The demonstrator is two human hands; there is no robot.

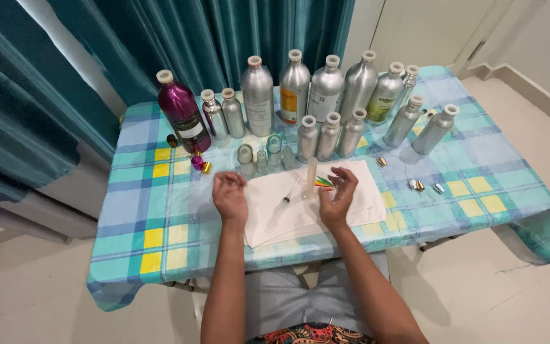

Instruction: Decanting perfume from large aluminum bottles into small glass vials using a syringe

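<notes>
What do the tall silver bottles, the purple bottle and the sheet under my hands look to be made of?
Silver bottles: likely brushed aluminium, matte grey sheen. Purple bottle: probably metal too, glossy coloured coat with highlights. White sheet: paper or tissue by its thin layered edges.

Counting the things on the table

1 purple bottle (183,113), 14 silver bottles (258,96), 1 syringe (282,202), 1 white cloth (351,204), 2 hands (230,197).

Teal, yellow and silver on a checked cloth

Tablecloth (160,210) checked in turquoise, pale blue and yellow; curtain (179,38) deep teal; tall bottle (183,111) glossy magenta with a cream cap; other bottles (326,89) matt silver, two with yellow-green labels; paper sheets (358,204) white; small strips (323,183) green, yellow, orange; floor (510,299) cream; garment (313,334) patterned red and orange.
</notes>
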